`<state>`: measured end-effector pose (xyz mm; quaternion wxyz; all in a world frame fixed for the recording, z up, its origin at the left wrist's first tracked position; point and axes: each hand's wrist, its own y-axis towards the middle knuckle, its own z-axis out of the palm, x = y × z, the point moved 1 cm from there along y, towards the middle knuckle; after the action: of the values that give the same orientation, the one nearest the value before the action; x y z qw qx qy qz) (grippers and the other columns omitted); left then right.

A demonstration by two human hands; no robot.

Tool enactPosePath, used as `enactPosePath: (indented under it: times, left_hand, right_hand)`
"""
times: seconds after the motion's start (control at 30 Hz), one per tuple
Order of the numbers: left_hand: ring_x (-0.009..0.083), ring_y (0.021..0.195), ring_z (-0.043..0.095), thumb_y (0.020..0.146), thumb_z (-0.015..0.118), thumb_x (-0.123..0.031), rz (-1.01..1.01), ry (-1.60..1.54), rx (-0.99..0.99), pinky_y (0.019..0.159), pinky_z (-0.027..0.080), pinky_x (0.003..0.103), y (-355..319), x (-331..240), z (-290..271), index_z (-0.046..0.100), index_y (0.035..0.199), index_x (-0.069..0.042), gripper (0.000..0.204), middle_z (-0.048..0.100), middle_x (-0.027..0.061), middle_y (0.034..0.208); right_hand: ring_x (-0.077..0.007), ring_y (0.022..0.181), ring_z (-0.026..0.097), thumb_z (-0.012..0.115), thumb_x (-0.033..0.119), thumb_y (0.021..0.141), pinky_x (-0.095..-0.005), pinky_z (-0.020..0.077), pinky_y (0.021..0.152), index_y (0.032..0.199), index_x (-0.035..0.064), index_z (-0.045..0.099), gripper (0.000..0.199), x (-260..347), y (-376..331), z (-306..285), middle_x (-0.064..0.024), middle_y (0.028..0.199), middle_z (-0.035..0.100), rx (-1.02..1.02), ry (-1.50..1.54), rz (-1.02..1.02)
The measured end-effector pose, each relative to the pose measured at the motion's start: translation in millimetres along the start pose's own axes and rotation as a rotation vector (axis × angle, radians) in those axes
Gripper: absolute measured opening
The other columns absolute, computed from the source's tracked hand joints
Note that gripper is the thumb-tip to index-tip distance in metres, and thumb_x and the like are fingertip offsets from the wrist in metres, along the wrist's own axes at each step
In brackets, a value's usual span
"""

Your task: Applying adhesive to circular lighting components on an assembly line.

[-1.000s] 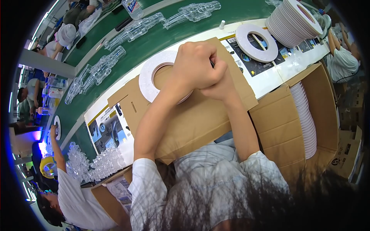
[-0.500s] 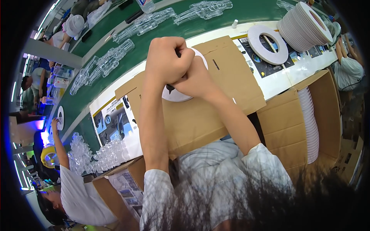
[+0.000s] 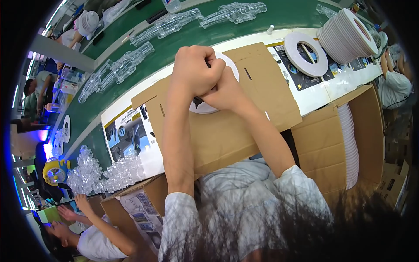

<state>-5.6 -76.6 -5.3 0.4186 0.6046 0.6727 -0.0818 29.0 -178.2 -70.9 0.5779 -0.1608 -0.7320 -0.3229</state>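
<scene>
My left hand (image 3: 195, 70) is closed in a fist over my right hand (image 3: 224, 91), which is closed too. Between them they grip something dark (image 3: 197, 101); just a small pointed end pokes out below the fingers, so its kind cannot be made out. Directly under both hands lies a white disc (image 3: 232, 65), mostly covered by them. The disc rests on a flat brown cardboard sheet (image 3: 218, 146) with small slots.
Clear plastic parts (image 3: 120, 65) lie along the green conveyor (image 3: 174, 45), and more are heaped (image 3: 124, 174) at left. White rings (image 3: 291, 52) and a stacked roll (image 3: 345, 37) stand at right. An open carton (image 3: 316, 148) is near my right arm. A co-worker (image 3: 100, 240) sits at left.
My hands stay clasped over the disc, with only a slight shift in the view. The co-worker at left has drawn an arm back from the white ring beside the conveyor.
</scene>
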Motion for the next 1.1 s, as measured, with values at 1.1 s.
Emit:
enactPosePath:
  times: [1.1]
  left_hand:
    - [0.0255, 0.043, 0.050, 0.062, 0.058, -0.016, 0.109, 0.098, -0.094, 0.046, 0.041, 0.033, -14.6, 12.1, -19.2, 0.057, 0.054, 0.000, 0.019, 0.052, 0.0141, 0.050]
  right_hand:
    - [-0.0224, 0.076, 0.069, 0.075, 0.007, 0.064, -0.0315, 0.0539, 0.067, 0.086, 0.0000, 0.066, 0.025, 1.2, 6.1, 24.4, -0.0112, 0.079, 0.070, -0.063, 0.001, -0.165]
